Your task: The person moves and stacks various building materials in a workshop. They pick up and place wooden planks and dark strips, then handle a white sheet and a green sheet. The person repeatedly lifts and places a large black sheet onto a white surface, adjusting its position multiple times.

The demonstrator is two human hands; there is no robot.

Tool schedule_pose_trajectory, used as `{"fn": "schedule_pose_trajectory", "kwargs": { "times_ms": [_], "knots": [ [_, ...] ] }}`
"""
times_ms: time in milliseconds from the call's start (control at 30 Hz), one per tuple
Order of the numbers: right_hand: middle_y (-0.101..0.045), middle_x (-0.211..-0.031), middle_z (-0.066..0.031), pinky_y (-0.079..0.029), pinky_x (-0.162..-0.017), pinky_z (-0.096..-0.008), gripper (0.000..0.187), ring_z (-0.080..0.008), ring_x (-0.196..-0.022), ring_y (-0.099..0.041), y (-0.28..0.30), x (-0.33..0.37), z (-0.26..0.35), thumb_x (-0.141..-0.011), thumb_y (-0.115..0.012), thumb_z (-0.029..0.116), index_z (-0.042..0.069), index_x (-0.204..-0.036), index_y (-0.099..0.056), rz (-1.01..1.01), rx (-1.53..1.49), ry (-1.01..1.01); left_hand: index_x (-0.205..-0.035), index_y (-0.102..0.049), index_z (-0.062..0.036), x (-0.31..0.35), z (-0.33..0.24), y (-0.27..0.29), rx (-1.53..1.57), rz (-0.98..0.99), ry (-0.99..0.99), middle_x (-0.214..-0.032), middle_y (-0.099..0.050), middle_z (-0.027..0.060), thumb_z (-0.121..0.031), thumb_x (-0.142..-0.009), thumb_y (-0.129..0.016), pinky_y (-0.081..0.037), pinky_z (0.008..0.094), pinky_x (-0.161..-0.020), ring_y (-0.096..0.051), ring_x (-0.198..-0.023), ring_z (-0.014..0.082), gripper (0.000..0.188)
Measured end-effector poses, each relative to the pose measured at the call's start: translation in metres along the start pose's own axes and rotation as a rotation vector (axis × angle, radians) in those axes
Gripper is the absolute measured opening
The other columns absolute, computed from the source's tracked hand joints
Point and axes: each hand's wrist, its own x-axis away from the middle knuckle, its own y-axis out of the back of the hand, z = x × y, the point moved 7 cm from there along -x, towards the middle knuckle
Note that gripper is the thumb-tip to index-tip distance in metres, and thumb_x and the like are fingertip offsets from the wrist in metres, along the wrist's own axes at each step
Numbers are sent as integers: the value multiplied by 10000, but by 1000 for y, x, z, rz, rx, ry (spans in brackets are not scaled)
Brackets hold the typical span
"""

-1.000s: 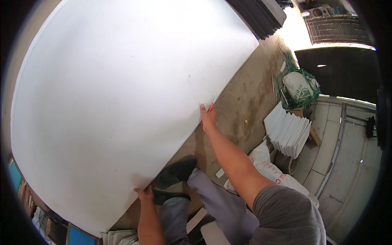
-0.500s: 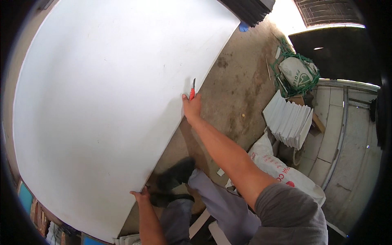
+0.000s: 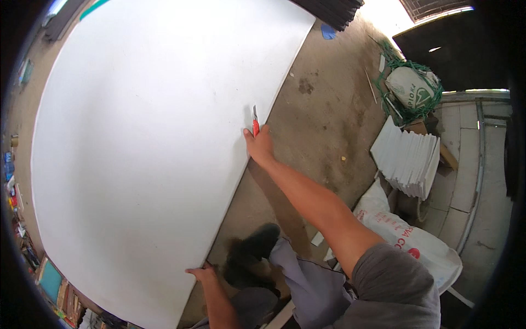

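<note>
A large flat white board (image 3: 142,137) spreads over the left and middle of the view. My left hand (image 3: 205,274) grips its near right edge low down, thumb lying on the top face and fingers curled beneath, partly hidden. Farther up the same edge is my right hand (image 3: 259,145), closed around a red utility knife (image 3: 255,127) and also resting on the board's edge. The knife's blade is out and points away from me, above the white surface.
Right of the board lies stained concrete floor (image 3: 312,120) with a blue scrap (image 3: 328,32). Dark corrugated pieces (image 3: 331,10) sit at the far corner. Along the right are a white sack in green netting (image 3: 411,90), stacked white panels (image 3: 408,159) and another sack (image 3: 408,241).
The board has shifted left relative to the floor, with both hands still at its edge, so more of the blue scrap shows. My view has also shifted slightly.
</note>
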Motion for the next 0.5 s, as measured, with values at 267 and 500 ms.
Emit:
{"fn": "schedule_pose_trajectory", "kwargs": {
  "times_ms": [267, 500],
  "knots": [
    [-691, -960, -304, -512, -839, -576, 534, -526, -956, -670, -15, -10, 45, -955, -713, 396, -29, -1146, -451, 7, -101, 29, -1475, -346, 142, -56, -6, 15, -81, -294, -83, -1420, -558, 233, -662, -984, -546, -576, 448, -1043, -619, -1246, 371, 963],
    [-680, -1060, -299, -520, -884, -527, 607, -487, -1002, -672, -15, -41, 22, -914, -753, 428, -55, -1185, -505, -140, -166, 133, -1385, -429, 157, 11, 13, -32, -20, -309, -44, -1393, -585, 218, -627, -917, -691, -595, 452, -1010, -652, -1178, 354, 949]
  ]
}}
